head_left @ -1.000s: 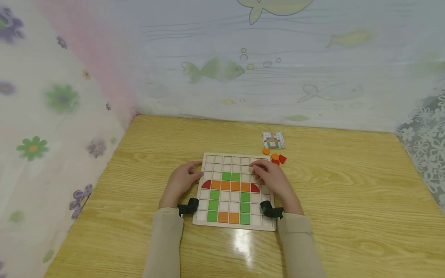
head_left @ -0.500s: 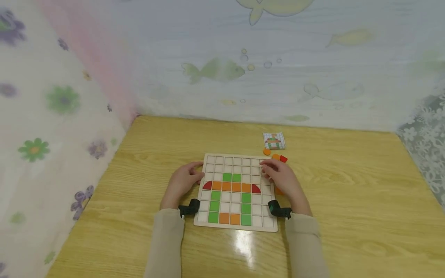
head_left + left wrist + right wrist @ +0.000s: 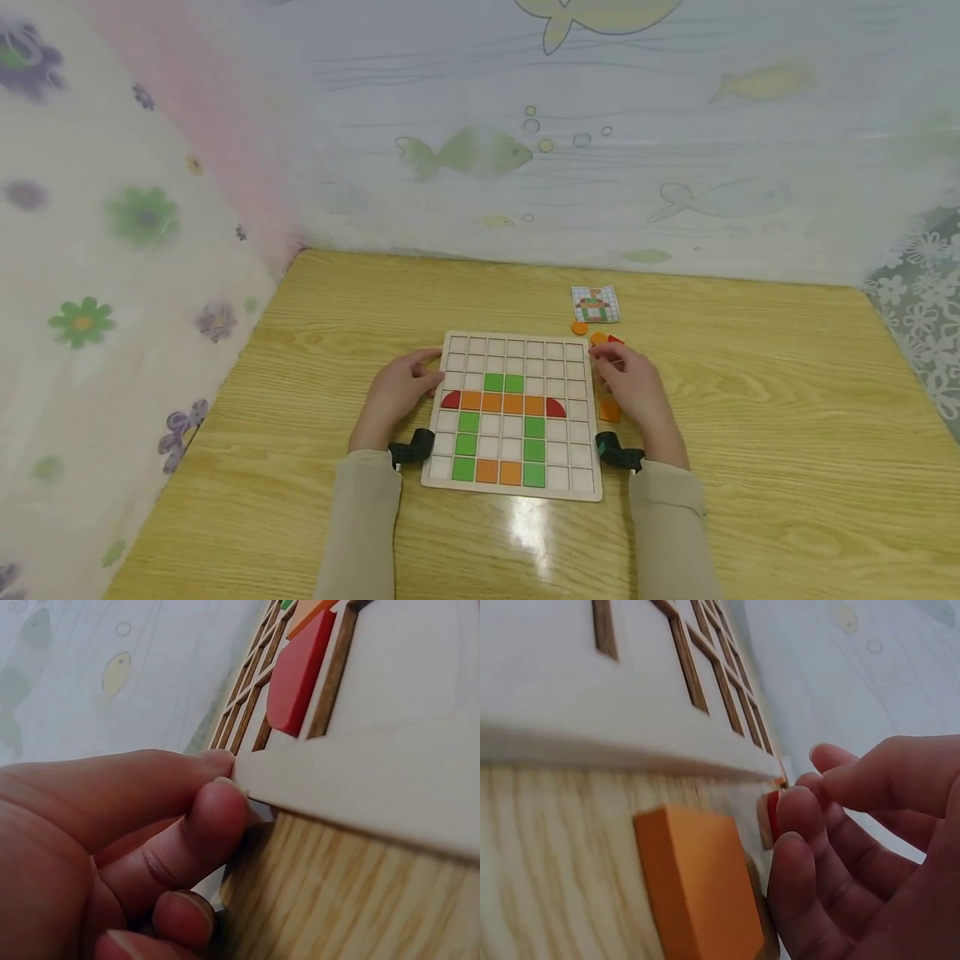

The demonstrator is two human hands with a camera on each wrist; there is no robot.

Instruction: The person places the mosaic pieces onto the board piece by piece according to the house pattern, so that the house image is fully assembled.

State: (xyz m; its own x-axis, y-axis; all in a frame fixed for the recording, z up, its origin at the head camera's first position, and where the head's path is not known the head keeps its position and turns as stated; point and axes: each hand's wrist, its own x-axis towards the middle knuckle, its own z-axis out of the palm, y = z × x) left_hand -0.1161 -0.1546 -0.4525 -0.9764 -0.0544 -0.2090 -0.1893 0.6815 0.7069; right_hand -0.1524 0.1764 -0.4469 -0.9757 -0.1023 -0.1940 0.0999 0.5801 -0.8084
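A wooden grid board (image 3: 558, 367) lies flat on the table, with green, orange and red tiles set in its cells. My left hand (image 3: 393, 396) rests at the board's left edge, its fingertips touching the side; a red quarter-round tile (image 3: 301, 673) sits in the cell close by. Just off the board's right edge is my right hand (image 3: 636, 387), fingers loosely bent, with nothing seen between them. A red tile (image 3: 772, 814) shows just beyond its fingertips, partly hidden. Below that hand lies an orange square tile (image 3: 610, 410).
Behind the board lies a small pattern card (image 3: 595, 305) showing a coloured grid figure. Between card and right hand are an orange round tile (image 3: 580, 328), another orange round tile (image 3: 598, 338) and a partly covered red tile (image 3: 616, 340). A fish-patterned wall covering (image 3: 465, 154) closes the table's back.
My right hand has moved right, from over the board's upper right cells to beside its edge, uncovering those cells and the orange square tile. The left hand keeps its place at the board.
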